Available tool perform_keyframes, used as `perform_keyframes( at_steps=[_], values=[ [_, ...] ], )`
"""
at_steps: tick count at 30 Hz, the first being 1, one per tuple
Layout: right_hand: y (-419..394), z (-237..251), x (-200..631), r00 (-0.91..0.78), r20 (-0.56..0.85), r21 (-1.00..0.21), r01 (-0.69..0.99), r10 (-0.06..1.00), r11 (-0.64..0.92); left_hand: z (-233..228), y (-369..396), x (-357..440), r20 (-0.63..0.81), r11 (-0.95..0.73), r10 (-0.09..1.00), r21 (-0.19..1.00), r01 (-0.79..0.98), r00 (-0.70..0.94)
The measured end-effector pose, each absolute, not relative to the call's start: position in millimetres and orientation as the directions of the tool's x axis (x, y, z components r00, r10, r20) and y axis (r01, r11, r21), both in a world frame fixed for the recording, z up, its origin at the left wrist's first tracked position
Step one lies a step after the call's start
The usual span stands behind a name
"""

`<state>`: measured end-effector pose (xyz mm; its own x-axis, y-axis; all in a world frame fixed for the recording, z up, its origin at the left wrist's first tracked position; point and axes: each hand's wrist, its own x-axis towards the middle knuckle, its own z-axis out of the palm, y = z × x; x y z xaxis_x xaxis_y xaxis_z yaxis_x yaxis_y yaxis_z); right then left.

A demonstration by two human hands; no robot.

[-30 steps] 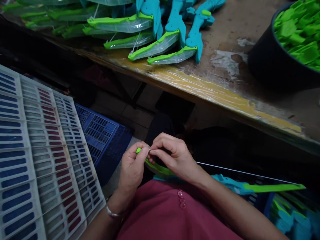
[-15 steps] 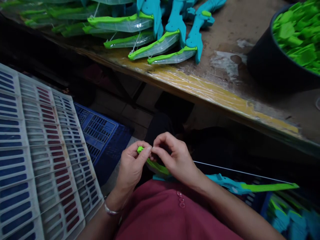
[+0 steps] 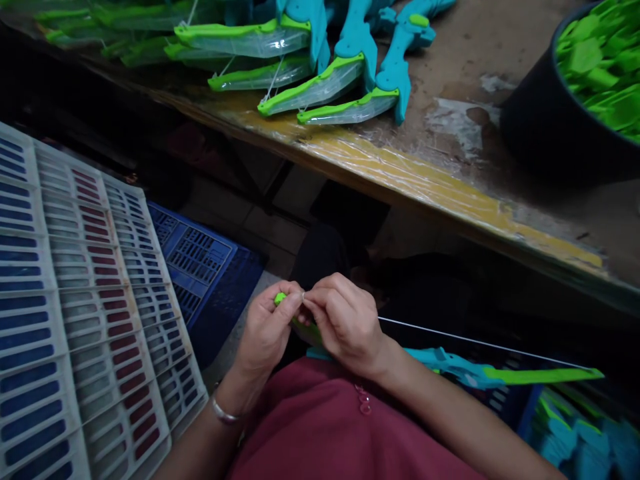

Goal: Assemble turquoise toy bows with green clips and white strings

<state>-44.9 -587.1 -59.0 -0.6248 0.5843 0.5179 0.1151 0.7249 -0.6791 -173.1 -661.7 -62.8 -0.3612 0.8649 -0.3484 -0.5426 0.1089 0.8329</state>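
A toy bow (image 3: 440, 361) with a turquoise middle, green limbs and a white string lies across my lap. My left hand (image 3: 269, 323) is closed round the green tip (image 3: 281, 298) of its left limb, thumb pressed on top. My right hand (image 3: 347, 322) is closed beside it, thumb and forefinger pinching what looks like the string's end close to the left thumb. From behind the right hand the taut string (image 3: 480, 341) runs to the far green tip (image 3: 595, 373). The right hand and forearm hide part of the bow.
Several turquoise and green toy bows (image 3: 345, 50) lie on the worn table (image 3: 450, 190). A black bucket (image 3: 537, 113) of green plastic pieces stands at right. A white slatted crate (image 3: 100, 293) and a blue crate (image 3: 200, 260) are at left; more bow parts (image 3: 590, 433) lie lower right.
My right hand has turned and its fingers have folded in more tightly near the left thumb. The left hand keeps its hold on the green tip. The view has shifted slightly.
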Motion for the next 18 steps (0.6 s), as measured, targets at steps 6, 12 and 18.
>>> perform_keyframes(
  at_steps=[6, 12, 18],
  values=[
    [-589.7, -58.2, -44.9, -0.548, 0.444, -0.798, 0.118, 0.709, 0.591, -60.7, -660.6, -170.9, -0.333, 0.09, 0.876, 0.825, -0.558, -0.35],
    [-587.2, -53.4, -42.4, -0.611, 0.376, -0.838, 0.097, 0.696, 0.538, -63.9, -661.8, -173.0, -0.344, 0.112, 0.861, 0.847, -0.52, -0.375],
    [-582.7, -47.4, -39.1, -0.669, 0.361, -0.803, 0.132, 0.65, 0.581, -69.0, -666.2, -170.7, -0.345, 0.155, 0.864, 0.875, -0.458, -0.366]
  ],
)
